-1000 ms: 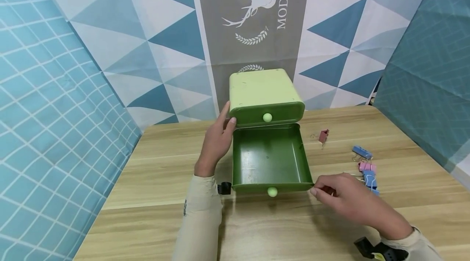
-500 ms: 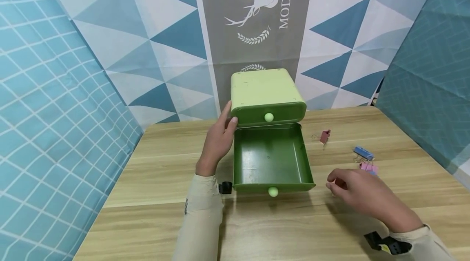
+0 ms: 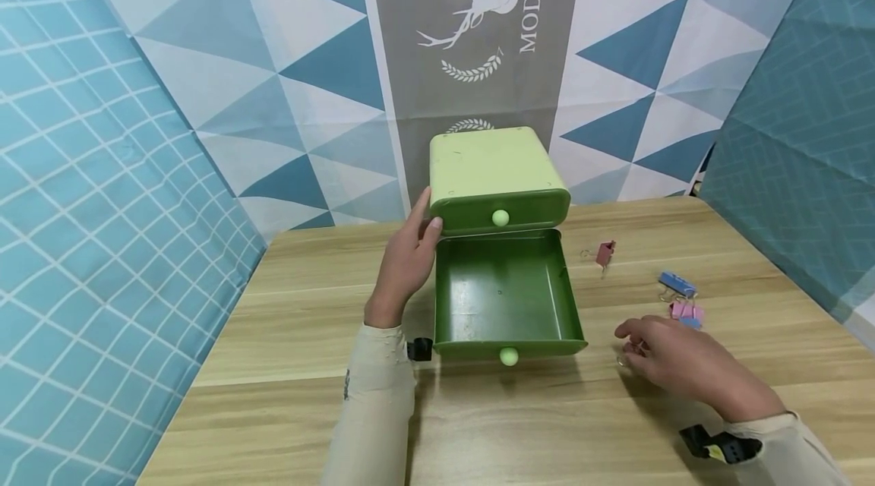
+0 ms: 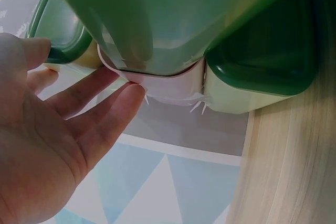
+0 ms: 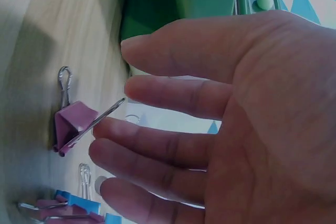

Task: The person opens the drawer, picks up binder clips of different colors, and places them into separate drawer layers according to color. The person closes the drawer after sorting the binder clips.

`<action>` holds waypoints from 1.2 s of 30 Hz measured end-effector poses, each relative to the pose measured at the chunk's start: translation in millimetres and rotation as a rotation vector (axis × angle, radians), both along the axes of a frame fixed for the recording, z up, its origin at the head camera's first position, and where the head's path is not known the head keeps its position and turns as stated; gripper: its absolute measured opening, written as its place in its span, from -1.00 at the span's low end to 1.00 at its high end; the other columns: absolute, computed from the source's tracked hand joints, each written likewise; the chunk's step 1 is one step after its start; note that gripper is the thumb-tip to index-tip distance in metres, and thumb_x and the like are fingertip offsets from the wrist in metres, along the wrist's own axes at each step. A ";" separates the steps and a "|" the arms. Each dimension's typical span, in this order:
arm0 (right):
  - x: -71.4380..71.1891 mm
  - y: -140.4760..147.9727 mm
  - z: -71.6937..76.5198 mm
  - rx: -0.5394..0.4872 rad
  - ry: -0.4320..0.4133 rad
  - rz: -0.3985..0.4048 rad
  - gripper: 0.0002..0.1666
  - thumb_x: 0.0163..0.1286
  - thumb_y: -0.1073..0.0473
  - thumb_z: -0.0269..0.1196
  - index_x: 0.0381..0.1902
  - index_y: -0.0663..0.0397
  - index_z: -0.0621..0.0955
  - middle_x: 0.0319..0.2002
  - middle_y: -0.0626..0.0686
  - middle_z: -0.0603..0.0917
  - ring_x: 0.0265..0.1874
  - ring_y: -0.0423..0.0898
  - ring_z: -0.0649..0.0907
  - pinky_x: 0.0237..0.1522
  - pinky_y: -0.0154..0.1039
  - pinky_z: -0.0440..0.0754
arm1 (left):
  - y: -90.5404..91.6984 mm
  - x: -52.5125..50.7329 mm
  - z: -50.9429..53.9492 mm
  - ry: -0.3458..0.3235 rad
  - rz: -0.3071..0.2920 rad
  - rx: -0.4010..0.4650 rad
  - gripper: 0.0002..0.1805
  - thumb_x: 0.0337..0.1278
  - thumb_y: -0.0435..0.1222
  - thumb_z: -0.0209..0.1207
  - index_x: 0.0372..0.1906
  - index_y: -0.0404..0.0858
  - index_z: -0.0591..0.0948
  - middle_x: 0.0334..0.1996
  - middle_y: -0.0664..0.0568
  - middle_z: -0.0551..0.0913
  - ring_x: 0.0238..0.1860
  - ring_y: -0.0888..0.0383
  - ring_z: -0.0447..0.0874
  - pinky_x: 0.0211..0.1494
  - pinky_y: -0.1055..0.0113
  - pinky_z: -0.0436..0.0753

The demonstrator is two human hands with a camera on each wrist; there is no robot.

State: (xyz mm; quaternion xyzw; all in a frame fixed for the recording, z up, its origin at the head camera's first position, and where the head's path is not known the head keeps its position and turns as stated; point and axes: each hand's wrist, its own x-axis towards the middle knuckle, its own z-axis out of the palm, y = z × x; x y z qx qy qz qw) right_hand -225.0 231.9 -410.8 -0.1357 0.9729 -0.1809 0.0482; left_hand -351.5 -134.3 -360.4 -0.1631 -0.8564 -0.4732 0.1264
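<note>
- Shifted since one second ago: right hand (image 3: 673, 364), from the front corner of the dark-green, shallow rectangular drawer (image 3: 472, 351) to farther right, over the wood-grain tabletop (image 3: 307, 304).
- Left hand (image 3: 403, 266): digits apart, resting against the light-green, round-cornered cabinet (image 3: 495, 167); steady contact should keep it from sliding.
- Right hand's grip: fingers and thumb apart, clamped on nothing. Pink binder clip with silver wire handles (image 5: 73, 121): on the tabletop, just beside the fingertips; contact cannot be told.
- Recommended: pinch its folded body between thumb and index, probably clear of the neighbouring blue and pink clips (image 3: 677, 283).
</note>
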 end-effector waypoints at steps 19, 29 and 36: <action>-10.4 10.4 -9.5 0.013 -0.011 0.026 -0.74 0.23 0.30 0.39 -0.10 0.18 0.74 -0.26 -0.03 0.70 -0.33 -0.17 0.62 -0.25 -0.03 0.66 | 0.3 0.0 -0.4 0.030 -0.011 -0.002 -0.40 0.58 0.05 -0.15 0.59 0.30 0.03 0.37 0.05 0.46 0.21 0.09 0.56 0.22 0.00 0.52; -10.7 13.4 -14.1 -0.013 0.030 0.076 -0.84 0.23 0.29 0.41 -0.21 0.06 0.75 -0.32 -0.13 0.65 -0.38 -0.24 0.55 -0.32 -0.13 0.61 | -1.4 0.9 -2.3 0.024 -0.009 -0.010 -0.39 0.58 0.07 -0.17 0.60 0.29 0.02 0.42 0.08 0.39 0.23 0.06 0.54 0.24 -0.04 0.51; -10.2 15.4 -12.9 -0.018 0.027 0.071 -0.88 0.24 0.29 0.40 -0.28 -0.04 0.74 -0.32 -0.15 0.65 -0.36 -0.25 0.57 -0.29 -0.14 0.62 | 0.3 -0.1 -1.6 0.026 -0.015 -0.010 -0.39 0.57 0.09 -0.16 0.60 0.30 0.02 0.45 0.13 0.35 0.24 0.07 0.54 0.25 -0.02 0.51</action>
